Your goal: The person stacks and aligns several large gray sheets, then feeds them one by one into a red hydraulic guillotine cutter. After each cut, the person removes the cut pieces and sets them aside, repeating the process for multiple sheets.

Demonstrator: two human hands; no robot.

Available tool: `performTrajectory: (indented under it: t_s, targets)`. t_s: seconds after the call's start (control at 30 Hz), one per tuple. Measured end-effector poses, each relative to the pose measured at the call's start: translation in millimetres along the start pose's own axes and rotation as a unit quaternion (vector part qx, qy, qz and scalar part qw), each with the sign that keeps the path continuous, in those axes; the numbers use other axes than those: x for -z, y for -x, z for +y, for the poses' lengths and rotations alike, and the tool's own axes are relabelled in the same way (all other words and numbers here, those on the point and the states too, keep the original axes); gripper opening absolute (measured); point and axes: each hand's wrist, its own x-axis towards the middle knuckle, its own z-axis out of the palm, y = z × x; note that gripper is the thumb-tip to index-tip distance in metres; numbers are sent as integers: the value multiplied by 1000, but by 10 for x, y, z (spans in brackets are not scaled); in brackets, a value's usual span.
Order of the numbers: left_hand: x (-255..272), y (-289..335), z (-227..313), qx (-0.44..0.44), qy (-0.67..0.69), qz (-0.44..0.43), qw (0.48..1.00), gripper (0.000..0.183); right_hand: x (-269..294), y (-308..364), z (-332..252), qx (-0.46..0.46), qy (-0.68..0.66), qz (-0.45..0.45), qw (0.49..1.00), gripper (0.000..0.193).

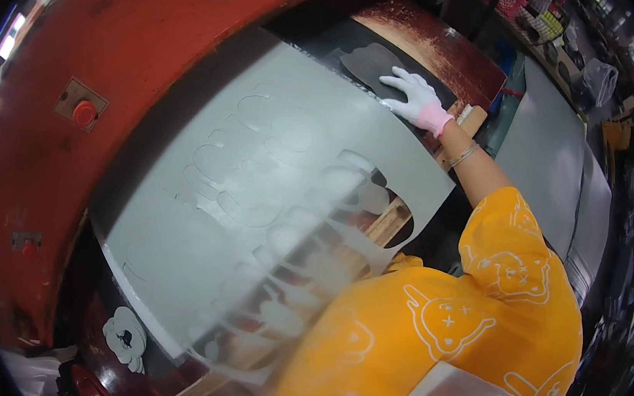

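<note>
The grey sheet (254, 189) lies across the middle of the view, over the red machine's (86, 60) bed, and it is blurred along its near edge, so it looks to be in motion. Many shapes have already been cut from it: outlines of rounded pieces show over its upper half, and from about 4 to 7 o'clock the pieces are gone, leaving open holes with thin webs between them. Through the holes a wooden board (389, 221) shows. Judging by this, the cutting of this sheet seems largely done, and what is left is handling of the spent sheet; that is a judgement only.

The sheet's long axis runs from about 7 o'clock to 1 o'clock, its far corner pointing toward 1 o'clock.

At that far corner the right hand (416, 95), in a white glove with a pink cuff, lies flat with fingers spread on the sheet's edge, beside a dark cut piece (372, 64). A white-gloved left hand (125, 338) shows at 8 o'clock by the sheet's near edge; whether it grips cannot be told.

More grey sheets (551, 150) lie at 3 o'clock.
</note>
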Motion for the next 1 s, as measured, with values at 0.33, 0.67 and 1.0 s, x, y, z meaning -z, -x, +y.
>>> performTrajectory:
  t_s: [0.33,0.67,1.0]
  targets:
    - [-147,-172,-10,9,-40,-17,999,36,229,447,-493,-9,-80,-6,997,49]
    - [-250,-365,48,-1,-72,-27,997,40,450,953,-296,-50,-154,-70,984,52]
    - [-304,-604,97,20,-126,-36,991,44,532,1291,17,-92,-162,-73,980,45]
